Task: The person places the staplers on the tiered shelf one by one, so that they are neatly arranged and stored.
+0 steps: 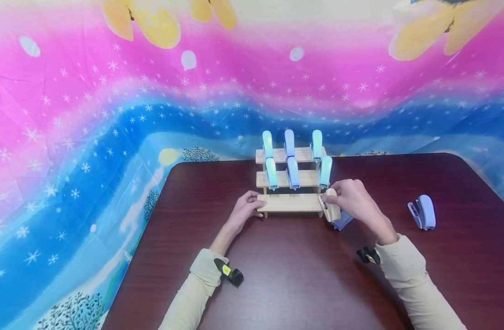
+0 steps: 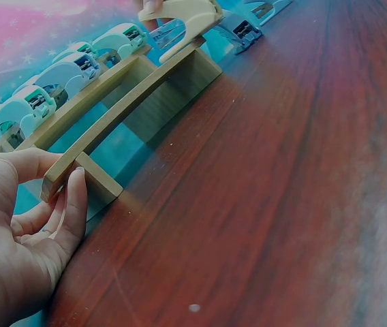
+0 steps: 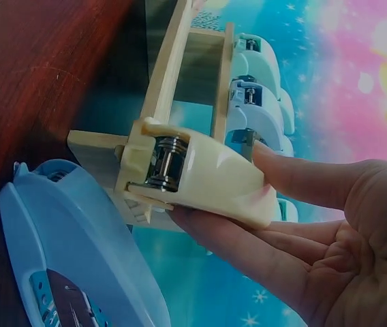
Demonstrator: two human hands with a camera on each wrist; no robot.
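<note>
A wooden three-step display rack (image 1: 291,203) stands on the table; three mint and lavender staplers sit on each of its two upper steps, a lavender stapler (image 1: 292,173) in the middle of each row. My left hand (image 1: 242,211) grips the left end of the lowest step, thumb on top and fingers below, as the left wrist view shows. At the other end, my right hand (image 1: 355,198) pinches a cream stapler (image 3: 224,178) between thumb and fingers, by the step's right edge. Whether it rests on the step I cannot tell. Partly hidden behind it is a blue stapler (image 3: 78,238) on the table.
Farther right on the dark red-brown table (image 1: 276,275) lies another lavender-blue stapler (image 1: 426,212). A pink and blue patterned cloth (image 1: 219,91) hangs behind and to the left of the table.
</note>
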